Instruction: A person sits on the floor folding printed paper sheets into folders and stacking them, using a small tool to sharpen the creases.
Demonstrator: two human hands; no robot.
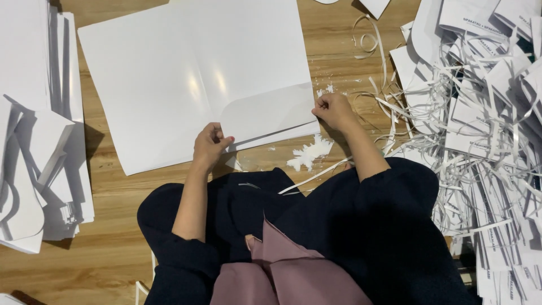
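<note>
Left hand [210, 146], right hand [334, 110]: each grip pinched closed on white folder [186, 79] flap's near edge.

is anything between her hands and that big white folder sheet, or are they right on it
Nothing visible stands between. The left hand and right hand both grip the folded flap at the lower edge of the white folder sheet.

wooden floor [113, 248], large white sheet [169, 73], paper stacks [34, 141], strip heap [480, 141]

white glossy folder sheet [186, 73] | lying flat, open, on wooden floor | curved pocket flap folded up at lower right
</note>
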